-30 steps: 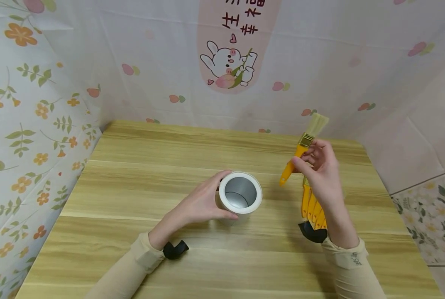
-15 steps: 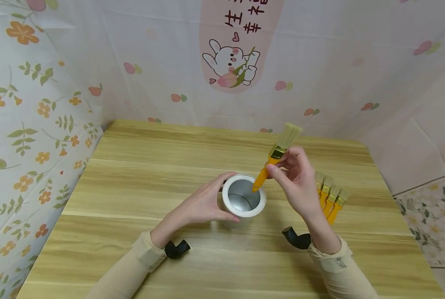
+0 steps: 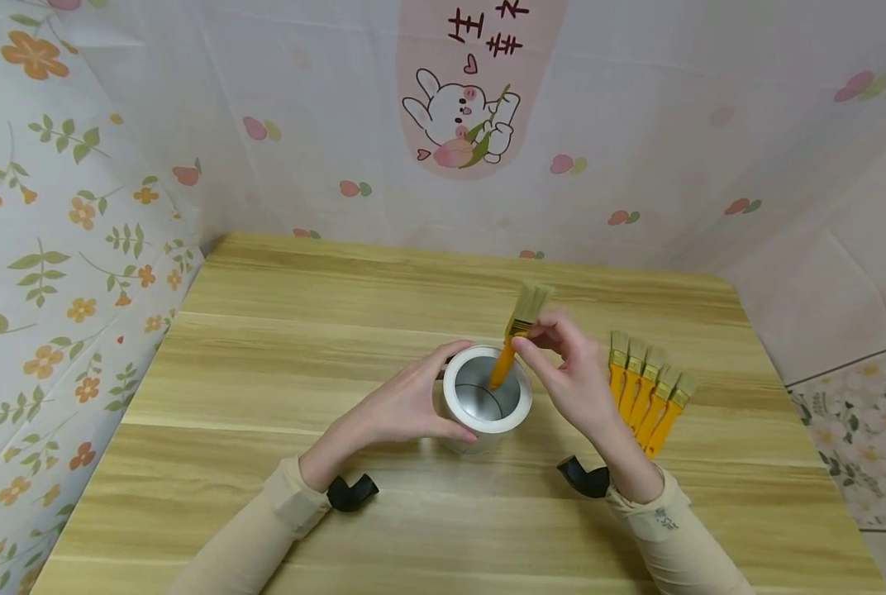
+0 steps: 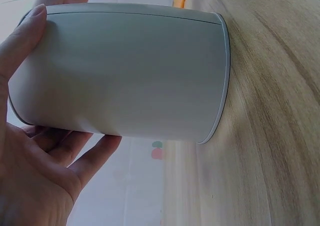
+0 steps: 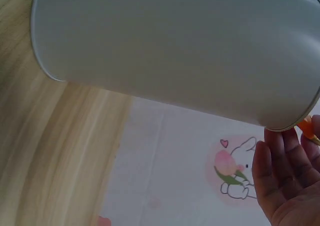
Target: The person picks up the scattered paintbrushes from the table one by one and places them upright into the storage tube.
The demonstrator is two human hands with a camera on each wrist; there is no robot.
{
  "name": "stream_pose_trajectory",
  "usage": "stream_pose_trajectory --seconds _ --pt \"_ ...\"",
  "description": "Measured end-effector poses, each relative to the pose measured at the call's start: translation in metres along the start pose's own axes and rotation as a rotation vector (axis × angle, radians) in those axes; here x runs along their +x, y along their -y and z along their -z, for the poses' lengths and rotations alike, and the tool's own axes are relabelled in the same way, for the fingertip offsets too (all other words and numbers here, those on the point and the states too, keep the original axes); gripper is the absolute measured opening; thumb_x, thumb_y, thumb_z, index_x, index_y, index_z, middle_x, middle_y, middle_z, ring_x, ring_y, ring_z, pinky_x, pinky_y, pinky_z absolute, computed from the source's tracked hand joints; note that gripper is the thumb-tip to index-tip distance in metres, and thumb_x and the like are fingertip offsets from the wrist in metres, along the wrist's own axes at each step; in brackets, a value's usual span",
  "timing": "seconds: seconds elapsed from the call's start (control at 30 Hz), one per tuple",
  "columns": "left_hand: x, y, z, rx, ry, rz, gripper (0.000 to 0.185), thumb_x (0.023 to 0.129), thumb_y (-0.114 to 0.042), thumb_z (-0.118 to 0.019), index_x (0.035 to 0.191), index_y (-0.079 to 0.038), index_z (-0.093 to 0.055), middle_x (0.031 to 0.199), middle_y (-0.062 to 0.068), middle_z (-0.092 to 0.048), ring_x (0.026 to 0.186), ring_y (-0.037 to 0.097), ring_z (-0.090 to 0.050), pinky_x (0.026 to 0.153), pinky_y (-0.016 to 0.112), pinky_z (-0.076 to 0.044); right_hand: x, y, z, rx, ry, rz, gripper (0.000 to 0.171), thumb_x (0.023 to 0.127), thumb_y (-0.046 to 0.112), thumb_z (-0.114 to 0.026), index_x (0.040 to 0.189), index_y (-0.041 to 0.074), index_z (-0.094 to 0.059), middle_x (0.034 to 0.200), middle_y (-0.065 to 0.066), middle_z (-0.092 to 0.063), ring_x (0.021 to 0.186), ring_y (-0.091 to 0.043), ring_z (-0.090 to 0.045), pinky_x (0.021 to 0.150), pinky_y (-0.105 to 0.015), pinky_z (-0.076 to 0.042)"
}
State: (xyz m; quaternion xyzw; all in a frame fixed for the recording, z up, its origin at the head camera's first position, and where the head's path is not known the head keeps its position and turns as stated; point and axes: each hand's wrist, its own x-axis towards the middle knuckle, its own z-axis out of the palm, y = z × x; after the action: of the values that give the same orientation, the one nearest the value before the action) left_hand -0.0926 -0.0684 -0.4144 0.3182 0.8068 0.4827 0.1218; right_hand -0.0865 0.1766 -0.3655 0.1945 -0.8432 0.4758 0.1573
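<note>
A white cylindrical canister point(image 3: 526, 403) with a grey metal inside stands upright on the wooden table. My left hand point(image 3: 407, 398) grips it from the left, thumb on the near side and fingers round the far side; the left wrist view shows the canister's plain wall point(image 4: 125, 76) between thumb and fingers. My right hand point(image 3: 573, 376) pinches a paintbrush point(image 3: 504, 360) near its metal band. Its bristles point up, and the orange handle's tip is inside the canister's mouth. In the right wrist view, the fingers point(image 5: 282, 166) are beside the rim and only a bit of orange handle shows.
Several matching paintbrushes point(image 3: 647, 392) lie fanned out on the table point(image 3: 264, 330), right of my right hand, bristles away from me. Black curved pieces point(image 3: 352, 493) sit at both wrists. A patterned cloth point(image 3: 279, 165) hangs behind the table.
My right hand has carried the paintbrush leftward from above the other brushes, and its handle has lowered into the canister's mouth. My left hand keeps its grip on the canister.
</note>
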Motion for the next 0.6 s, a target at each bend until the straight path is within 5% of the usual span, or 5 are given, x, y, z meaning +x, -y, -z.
stream_pose_trajectory --seconds 0.6 --pt "0.001 0.000 0.001 -0.002 0.006 -0.014 0.110 0.069 -0.038 -0.096 0.157 -0.022 -0.032 0.147 0.002 -0.055 0.129 0.029 -0.061 0.107 0.048 -0.050 -0.014 -0.014 -0.008 -0.018 0.109 -0.011 0.019 0.091 0.003 -0.077 0.106 0.010 -0.069 0.103 -0.004 -0.072 0.100 -0.010 -0.068 0.096 -0.024 -0.056"
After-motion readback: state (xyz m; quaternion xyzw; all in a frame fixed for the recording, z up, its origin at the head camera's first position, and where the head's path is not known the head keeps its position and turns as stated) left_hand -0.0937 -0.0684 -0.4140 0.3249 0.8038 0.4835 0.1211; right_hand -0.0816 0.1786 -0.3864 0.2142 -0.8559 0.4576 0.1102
